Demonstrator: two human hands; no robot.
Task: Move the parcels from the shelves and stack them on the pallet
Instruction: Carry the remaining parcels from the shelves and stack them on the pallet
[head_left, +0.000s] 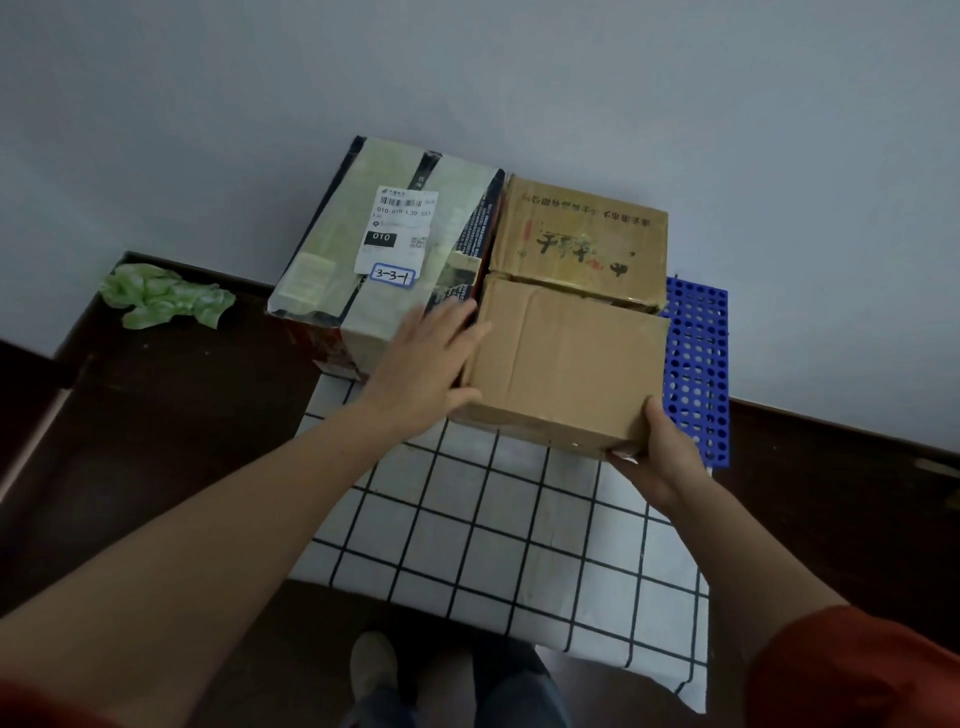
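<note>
- Head view: left hand (426, 358) lies flat, fingers straight and together, pressed against the left side of the plain brown parcel (566, 358).
- Right hand (657, 457) grips that parcel's near right corner, thumb up on the near face, fingers curled beneath.
- Plain parcel sits front right in the group. It touches the printed brown parcel (582, 239) behind it and stands just beside the taped parcel (384, 244) with the white label "3-3-1".
- Blue perforated pallet (698, 364) shows at the right of the parcels; a white black-grid cloth (493, 519) spreads in front.
- Crumpled green plastic (166, 293) lies on the dark floor (156, 415) by the wall, well left.
</note>
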